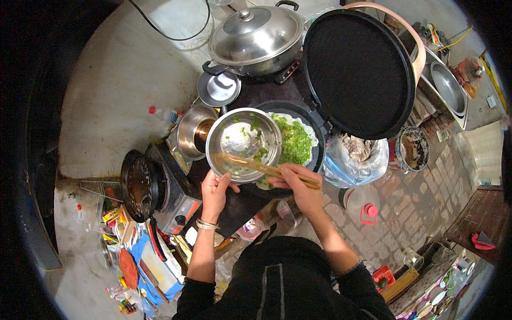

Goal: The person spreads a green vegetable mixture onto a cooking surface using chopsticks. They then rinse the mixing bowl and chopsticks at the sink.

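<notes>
My left hand (pixel 216 196) grips the near rim of a stainless steel bowl (pixel 244 136), thumb over the edge. A little chopped green onion clings to the bowl's inside, along with some liquid. In my right hand (pixel 302 186) is a pair of wooden chopsticks (pixel 256 163), blurred, their tips inside the bowl. Right of the bowl, and partly hidden beneath it, a pale egg and green onion mixture (pixel 296 140) lies on the round black plate of an electric griddle (pixel 318 154). The griddle's black lid (pixel 360 76) stands raised on its hinge behind.
A lidded steel wok (pixel 256 40) stands at the back. Beside the bowl are a steel pot (pixel 192 132) and a small pan (pixel 218 88). At left, a black frying pan (pixel 140 186) sits on a stove (pixel 180 212). A plastic-lined container (pixel 356 164) stands right of the griddle.
</notes>
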`<state>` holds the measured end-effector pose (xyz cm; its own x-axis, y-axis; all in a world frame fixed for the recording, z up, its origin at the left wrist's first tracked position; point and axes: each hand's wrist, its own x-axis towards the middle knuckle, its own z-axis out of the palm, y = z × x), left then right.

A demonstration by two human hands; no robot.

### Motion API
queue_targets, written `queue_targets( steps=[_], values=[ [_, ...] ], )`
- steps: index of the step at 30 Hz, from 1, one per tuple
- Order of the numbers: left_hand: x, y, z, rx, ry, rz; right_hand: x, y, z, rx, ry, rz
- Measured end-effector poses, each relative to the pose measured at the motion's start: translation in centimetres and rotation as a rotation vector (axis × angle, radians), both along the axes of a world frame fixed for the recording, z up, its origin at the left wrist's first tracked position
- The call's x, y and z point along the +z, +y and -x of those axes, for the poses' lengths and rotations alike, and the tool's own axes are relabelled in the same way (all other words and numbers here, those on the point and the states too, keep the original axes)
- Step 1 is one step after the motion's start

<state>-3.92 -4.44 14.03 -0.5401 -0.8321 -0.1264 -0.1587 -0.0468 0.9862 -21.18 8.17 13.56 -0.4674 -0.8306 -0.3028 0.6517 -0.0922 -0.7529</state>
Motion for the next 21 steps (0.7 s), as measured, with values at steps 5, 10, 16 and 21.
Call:
queue_targets(
  steps=[5, 10, 16, 21],
  values=[
    [-0.6, -0.4, -0.1, -0.009, 0.0, -0.016, -0.8, 0.9, 0.0, -0.037, 0.016, 0.008],
    [-0.4, -0.3, 0.3, 0.005, -0.014, 0.023, -1.0, 0.8, -0.5, -0.005, 0.148, 0.022],
    [-0.8, -0.4, 0.5, 0.01, -0.003, 0.004, -0.5, -0.3, -0.1, -0.099, 0.345, 0.077],
    [0.0, 0.1, 1.4, 0.037, -0.001, 0.01, -2.4, 0.0, -1.2, -0.168, 0.52, 0.066]
  ],
)
